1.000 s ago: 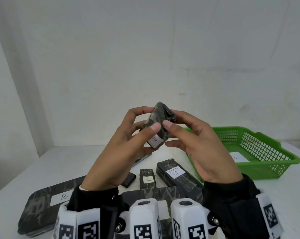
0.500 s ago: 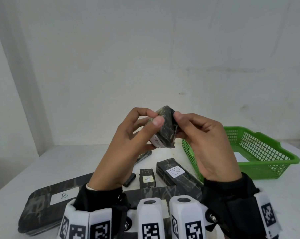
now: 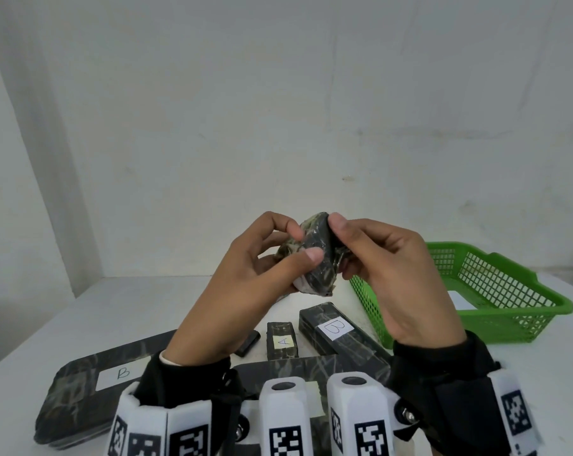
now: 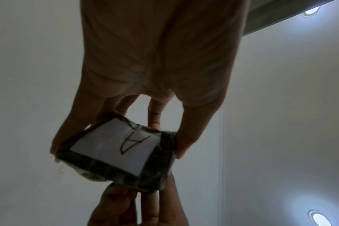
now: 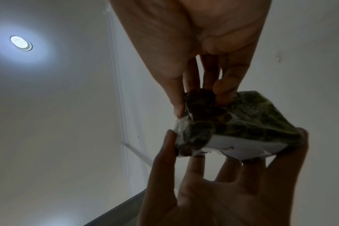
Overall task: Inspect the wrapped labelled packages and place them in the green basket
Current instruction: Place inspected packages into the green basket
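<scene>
Both hands hold one small dark camouflage-wrapped package (image 3: 318, 258) up in the air above the table. Its white label reads "A" (image 4: 116, 146) and faces my left palm. My left hand (image 3: 245, 291) pinches it with thumb and fingers; my right hand (image 3: 393, 274) grips its far end with thumb on top. The same package (image 5: 232, 122) shows between both hands in the right wrist view. The green basket (image 3: 495, 311) stands on the table at the right, behind my right hand, with a white label visible inside.
On the white table (image 3: 114, 311) lie more wrapped packages: a large flat one labelled "B" (image 3: 91, 390) at left, a small one labelled "A" (image 3: 282, 340), a long one (image 3: 337, 334) by the basket, and a tiny dark piece (image 3: 249, 343). A wall stands behind.
The package has been turned between the hands so its label faces away from the head camera; both hands shifted slightly lower and kept their hold.
</scene>
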### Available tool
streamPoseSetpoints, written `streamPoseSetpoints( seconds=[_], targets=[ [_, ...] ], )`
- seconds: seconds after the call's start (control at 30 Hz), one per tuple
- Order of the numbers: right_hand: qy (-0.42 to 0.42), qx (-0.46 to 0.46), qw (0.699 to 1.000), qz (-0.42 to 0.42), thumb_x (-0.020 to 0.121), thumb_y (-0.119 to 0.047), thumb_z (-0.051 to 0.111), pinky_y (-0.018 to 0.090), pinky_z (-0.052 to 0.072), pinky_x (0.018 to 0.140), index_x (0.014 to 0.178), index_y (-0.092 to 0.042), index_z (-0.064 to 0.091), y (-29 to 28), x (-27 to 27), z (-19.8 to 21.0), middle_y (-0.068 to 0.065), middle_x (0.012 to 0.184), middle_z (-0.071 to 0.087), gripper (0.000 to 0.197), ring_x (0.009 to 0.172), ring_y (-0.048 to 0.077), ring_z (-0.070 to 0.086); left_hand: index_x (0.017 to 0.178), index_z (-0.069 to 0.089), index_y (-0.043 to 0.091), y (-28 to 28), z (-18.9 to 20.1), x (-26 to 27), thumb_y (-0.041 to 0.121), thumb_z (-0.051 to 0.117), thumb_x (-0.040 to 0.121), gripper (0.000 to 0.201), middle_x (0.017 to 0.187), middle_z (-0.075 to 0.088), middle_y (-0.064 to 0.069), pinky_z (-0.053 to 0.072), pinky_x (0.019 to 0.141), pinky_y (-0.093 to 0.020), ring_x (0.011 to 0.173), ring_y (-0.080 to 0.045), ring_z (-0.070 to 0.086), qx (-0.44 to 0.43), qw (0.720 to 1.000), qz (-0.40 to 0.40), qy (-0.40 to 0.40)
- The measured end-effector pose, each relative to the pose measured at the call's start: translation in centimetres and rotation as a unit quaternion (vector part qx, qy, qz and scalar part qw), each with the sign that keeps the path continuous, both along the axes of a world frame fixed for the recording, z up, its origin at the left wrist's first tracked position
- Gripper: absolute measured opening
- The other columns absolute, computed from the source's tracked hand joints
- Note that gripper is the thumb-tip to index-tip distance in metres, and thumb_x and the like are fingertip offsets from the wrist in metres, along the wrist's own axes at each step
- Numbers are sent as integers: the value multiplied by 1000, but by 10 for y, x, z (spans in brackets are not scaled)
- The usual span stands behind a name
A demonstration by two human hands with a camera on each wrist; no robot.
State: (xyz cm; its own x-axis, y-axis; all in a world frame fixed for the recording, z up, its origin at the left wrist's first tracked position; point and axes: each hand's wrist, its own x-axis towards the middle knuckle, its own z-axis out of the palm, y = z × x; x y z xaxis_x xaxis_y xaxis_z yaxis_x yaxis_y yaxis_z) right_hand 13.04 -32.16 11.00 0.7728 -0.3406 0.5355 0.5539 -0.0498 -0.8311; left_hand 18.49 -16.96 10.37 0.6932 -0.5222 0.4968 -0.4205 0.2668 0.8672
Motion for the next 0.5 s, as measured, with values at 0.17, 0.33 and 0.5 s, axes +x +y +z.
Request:
streamPoseSetpoints(
  seconds=[0.17,0.33,0.5],
  targets=[
    [24,-31,999,-5,64,-54,70,20,40,49,84,-20,78,5,1,0,13,66,58,40,51,12,49,86,55,21,3,1,0,35,67,74,22,92,64,-5,56,76,-41,75,-21,63,32,999,-2,-23],
    [29,-52,998,-4,67,-50,70,18,38,48,96,-26,79,2,-3,3,31,80,56,39,49,13,47,91,56,19,4,0,-2,39,76,67,37,102,68,-11,58,84,-44,83,-26,70,42,999,-7,-9],
    [50,-73,996,-11,67,-60,66,21,38,50,94,-25,77,-1,-2,3,29,86,60,46,51,10,49,94,52,11,-3,-2,-2,25,74,72,34,93,66,-17,59,87,-46,83,-34,68,44,999,-3,22]
  ],
)
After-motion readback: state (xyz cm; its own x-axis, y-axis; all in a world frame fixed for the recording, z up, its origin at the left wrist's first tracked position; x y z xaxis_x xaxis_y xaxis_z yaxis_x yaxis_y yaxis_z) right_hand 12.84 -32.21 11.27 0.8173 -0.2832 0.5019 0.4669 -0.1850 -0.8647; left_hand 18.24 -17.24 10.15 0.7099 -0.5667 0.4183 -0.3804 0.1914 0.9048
